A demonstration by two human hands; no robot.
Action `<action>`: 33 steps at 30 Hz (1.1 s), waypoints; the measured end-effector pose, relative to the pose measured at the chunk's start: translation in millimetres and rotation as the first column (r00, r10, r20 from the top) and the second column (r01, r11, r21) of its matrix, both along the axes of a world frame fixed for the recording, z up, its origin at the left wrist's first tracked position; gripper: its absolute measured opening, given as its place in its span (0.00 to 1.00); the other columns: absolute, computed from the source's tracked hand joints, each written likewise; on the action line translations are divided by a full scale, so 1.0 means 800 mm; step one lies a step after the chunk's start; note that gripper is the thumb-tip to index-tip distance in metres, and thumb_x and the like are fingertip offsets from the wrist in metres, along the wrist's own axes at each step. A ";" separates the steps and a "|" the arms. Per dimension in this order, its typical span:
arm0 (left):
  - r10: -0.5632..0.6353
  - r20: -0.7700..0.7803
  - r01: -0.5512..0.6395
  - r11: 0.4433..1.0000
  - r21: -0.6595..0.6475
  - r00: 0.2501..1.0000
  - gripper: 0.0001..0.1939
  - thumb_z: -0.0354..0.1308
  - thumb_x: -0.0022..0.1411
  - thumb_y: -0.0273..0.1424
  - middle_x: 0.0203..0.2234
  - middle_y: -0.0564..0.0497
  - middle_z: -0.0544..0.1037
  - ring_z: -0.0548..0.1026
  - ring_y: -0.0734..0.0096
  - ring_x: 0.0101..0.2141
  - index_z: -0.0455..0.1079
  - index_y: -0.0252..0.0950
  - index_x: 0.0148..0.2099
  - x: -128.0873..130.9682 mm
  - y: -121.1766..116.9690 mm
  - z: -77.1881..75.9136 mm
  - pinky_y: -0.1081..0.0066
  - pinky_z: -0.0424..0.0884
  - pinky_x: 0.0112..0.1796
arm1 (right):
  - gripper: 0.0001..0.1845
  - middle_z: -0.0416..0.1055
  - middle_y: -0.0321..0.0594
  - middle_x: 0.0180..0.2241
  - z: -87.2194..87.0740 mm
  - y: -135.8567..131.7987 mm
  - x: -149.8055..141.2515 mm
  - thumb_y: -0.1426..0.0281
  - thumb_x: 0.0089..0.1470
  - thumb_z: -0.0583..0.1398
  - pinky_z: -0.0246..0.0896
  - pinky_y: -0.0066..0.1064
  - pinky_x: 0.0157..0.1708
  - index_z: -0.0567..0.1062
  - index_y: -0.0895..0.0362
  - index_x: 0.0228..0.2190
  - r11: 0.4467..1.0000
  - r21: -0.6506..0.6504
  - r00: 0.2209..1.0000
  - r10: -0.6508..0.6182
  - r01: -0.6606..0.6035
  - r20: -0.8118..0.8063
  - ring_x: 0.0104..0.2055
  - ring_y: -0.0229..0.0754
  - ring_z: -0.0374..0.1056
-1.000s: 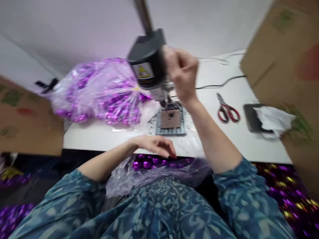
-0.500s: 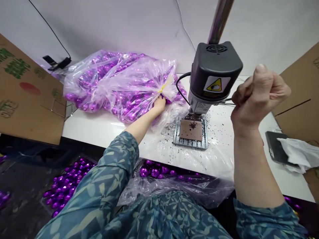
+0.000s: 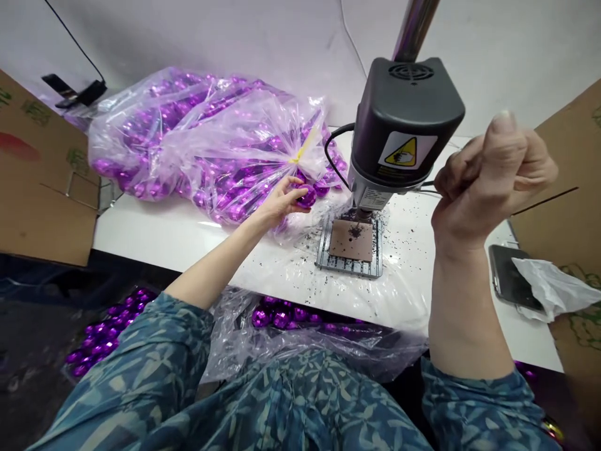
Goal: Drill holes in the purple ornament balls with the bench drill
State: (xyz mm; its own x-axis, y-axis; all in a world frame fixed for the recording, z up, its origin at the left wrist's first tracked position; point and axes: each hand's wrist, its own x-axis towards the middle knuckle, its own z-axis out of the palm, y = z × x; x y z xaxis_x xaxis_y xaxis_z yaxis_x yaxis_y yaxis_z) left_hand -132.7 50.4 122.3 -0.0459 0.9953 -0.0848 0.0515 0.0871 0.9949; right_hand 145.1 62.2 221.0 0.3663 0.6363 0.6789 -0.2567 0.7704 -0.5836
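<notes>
Between the fingertips and thumb of my left hand (image 3: 284,200) is a shiny purple mirror ball (image 3: 308,196). Beside it lies a clear plastic bag (image 3: 188,144) full of similar balls, gathered with a yellow tie (image 3: 299,155). My right hand (image 3: 495,178) is closed in a fist at the right side of a small black bench drill press (image 3: 406,103), around its feed lever (image 3: 428,184), most of which the hand hides. Below the drill head, a brown square block (image 3: 351,240) rests on the slotted metal base (image 3: 323,265), with dark shavings over it.
Dark shavings dot the white table (image 3: 145,225). Purple balls fill an open plastic bag (image 3: 314,351) at my lap. A phone (image 3: 509,279) with crumpled tissue (image 3: 554,285) lies right. Cardboard boxes (image 3: 47,207) flank the table; more balls (image 3: 106,332) are on the floor.
My left hand went from the table's front edge to the bag's tied end, then drew back slightly with a purple ball. My right hand stays closed beside the drill; the view has shifted.
</notes>
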 end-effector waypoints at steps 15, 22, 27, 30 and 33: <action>0.266 0.610 0.015 0.910 -0.415 0.747 0.10 0.59 0.74 0.27 0.48 0.40 0.81 0.81 0.57 0.54 0.73 0.34 0.55 0.091 -0.066 -0.030 0.58 0.85 0.53 | 0.41 0.48 0.27 0.11 -0.002 0.004 -0.003 0.33 0.44 0.59 0.34 0.32 0.14 0.47 0.54 0.17 0.995 0.011 0.985 -0.095 0.095 0.142 0.12 0.27 0.47; 0.298 0.619 -0.024 0.911 -0.411 0.727 0.14 0.61 0.74 0.27 0.51 0.40 0.80 0.81 0.54 0.57 0.73 0.35 0.59 0.102 -0.069 -0.038 0.61 0.87 0.50 | 0.36 0.49 0.27 0.12 -0.003 0.003 -0.004 0.38 0.47 0.57 0.36 0.32 0.15 0.48 0.53 0.19 0.991 0.007 0.973 -0.134 0.135 0.186 0.12 0.26 0.47; 0.343 0.626 -0.032 0.891 -0.452 0.700 0.09 0.58 0.76 0.30 0.45 0.44 0.82 0.84 0.62 0.48 0.73 0.34 0.55 0.099 -0.070 -0.033 0.61 0.86 0.50 | 0.34 0.48 0.26 0.12 -0.006 0.009 -0.003 0.40 0.48 0.55 0.37 0.29 0.16 0.47 0.53 0.20 0.993 0.013 0.977 -0.117 0.117 0.177 0.12 0.24 0.46; 0.311 0.607 0.040 0.869 -0.494 0.731 0.07 0.60 0.73 0.30 0.40 0.46 0.82 0.84 0.67 0.40 0.74 0.33 0.50 0.107 -0.093 -0.029 0.65 0.86 0.46 | 0.29 0.46 0.27 0.13 -0.002 0.008 -0.008 0.45 0.52 0.52 0.39 0.27 0.18 0.47 0.54 0.21 0.984 -0.052 0.960 -0.156 0.173 0.232 0.13 0.23 0.44; 0.085 0.597 0.294 0.809 -0.509 0.798 0.08 0.67 0.64 0.27 0.37 0.48 0.83 0.84 0.67 0.34 0.75 0.34 0.46 0.139 -0.148 -0.032 0.68 0.85 0.35 | 0.21 0.46 0.28 0.16 0.009 -0.006 -0.014 0.62 0.65 0.49 0.47 0.22 0.21 0.53 0.57 0.22 0.928 -0.184 0.901 -0.243 0.323 0.359 0.16 0.22 0.43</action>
State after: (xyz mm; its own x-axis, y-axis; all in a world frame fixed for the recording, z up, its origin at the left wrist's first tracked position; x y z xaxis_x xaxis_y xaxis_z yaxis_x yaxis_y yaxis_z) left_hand -21.9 -68.0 97.0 0.3012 0.7520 -0.5864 -0.4571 0.6535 0.6033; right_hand 133.9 57.6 228.5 0.3403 0.6930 0.6356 0.1859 0.6130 -0.7679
